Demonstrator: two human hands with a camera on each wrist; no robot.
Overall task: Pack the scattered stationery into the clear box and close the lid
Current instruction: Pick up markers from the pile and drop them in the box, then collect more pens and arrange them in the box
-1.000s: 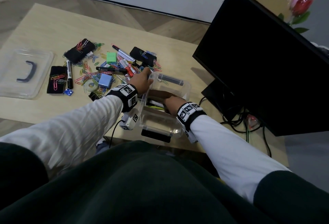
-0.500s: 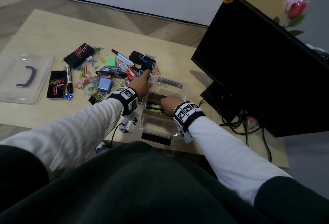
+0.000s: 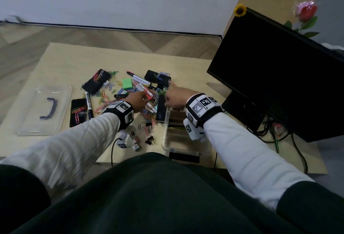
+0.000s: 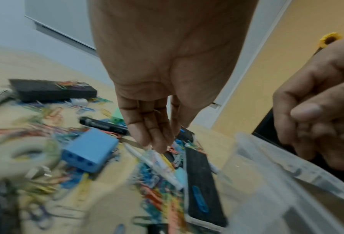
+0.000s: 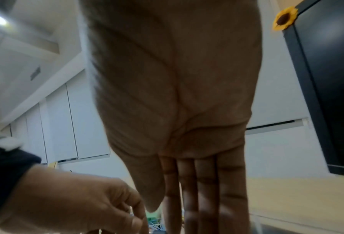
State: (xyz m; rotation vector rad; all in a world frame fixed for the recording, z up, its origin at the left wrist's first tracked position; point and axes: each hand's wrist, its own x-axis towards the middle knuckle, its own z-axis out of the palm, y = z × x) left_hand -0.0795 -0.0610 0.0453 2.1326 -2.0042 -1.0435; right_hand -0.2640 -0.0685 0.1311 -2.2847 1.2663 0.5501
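Note:
The clear box stands at the table's front edge with pens and a dark item inside; its rim shows in the left wrist view. My left hand reaches down into the stationery pile, its fingers nearly straight and just above a white pen, with nothing seen between them and the thumb. My right hand hovers over the box's far end with straight fingers and holds nothing. A black eraser lies against the box's left side. The lid lies far left.
Coloured paper clips, markers, a green block, a blue sharpener, a tape roll and black erasers are scattered left of the box. Binder clips lie near the front edge. A black monitor and cables crowd the right.
My right hand came up out of the box and moved to its far end. My left hand left the box rim and went down into the pile.

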